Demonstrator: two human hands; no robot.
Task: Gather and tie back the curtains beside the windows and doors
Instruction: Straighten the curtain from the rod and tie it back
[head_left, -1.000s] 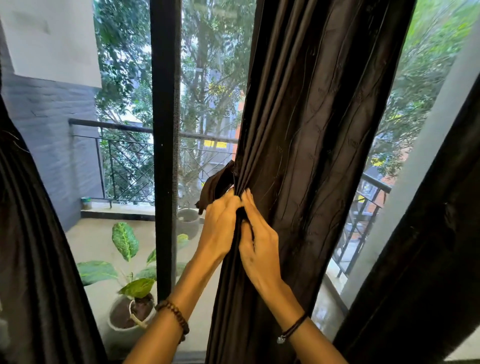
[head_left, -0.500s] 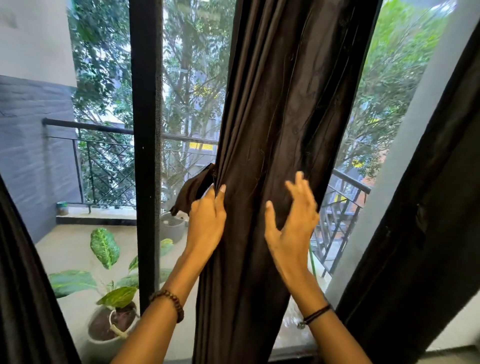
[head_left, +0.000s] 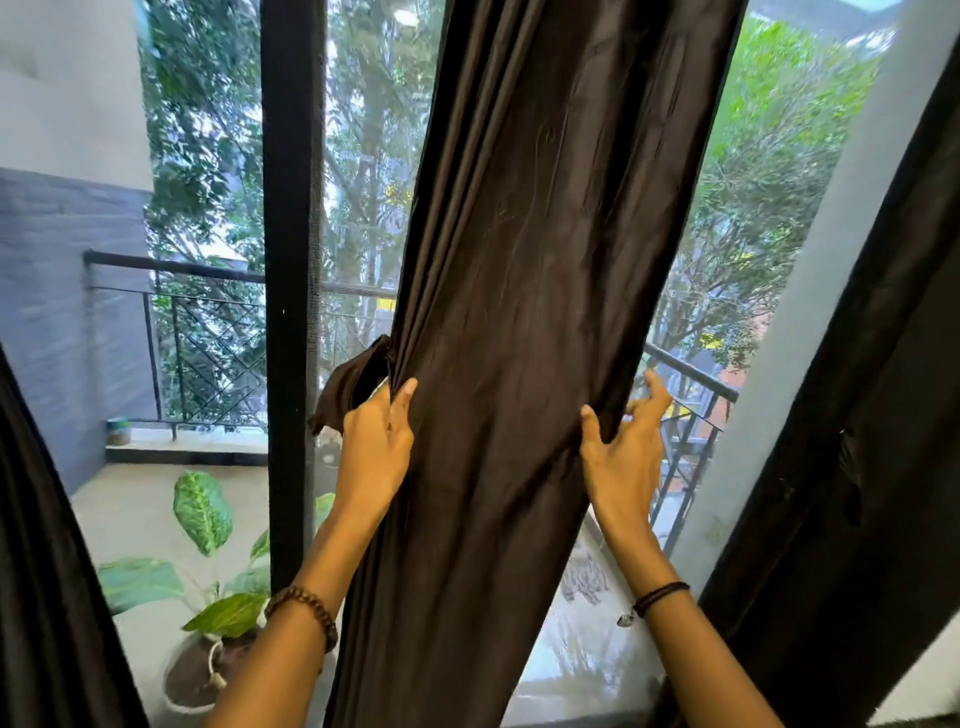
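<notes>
We record a single view, taken from the person's head. It faces forward and slightly down, toward a glazed balcony door, and both forearms enter from the bottom edge. The lens is wide, so the door frame (head_left: 291, 260) and the curtain (head_left: 519, 312) lean within the picture. The camera sits near enough to the curtain that the outstretched hands reach it, and the cloth runs through the middle from top to bottom. The left hand (head_left: 376, 452) and right hand (head_left: 621, 457) sit just below centre, one at each edge of the curtain. Through the glass the view carries on to the balcony railing (head_left: 208, 332), a potted plant (head_left: 208, 597) low at left, and trees (head_left: 208, 156) beyond. The left side curtain (head_left: 47, 571) and right side curtain (head_left: 857, 467) close both margins.
</notes>
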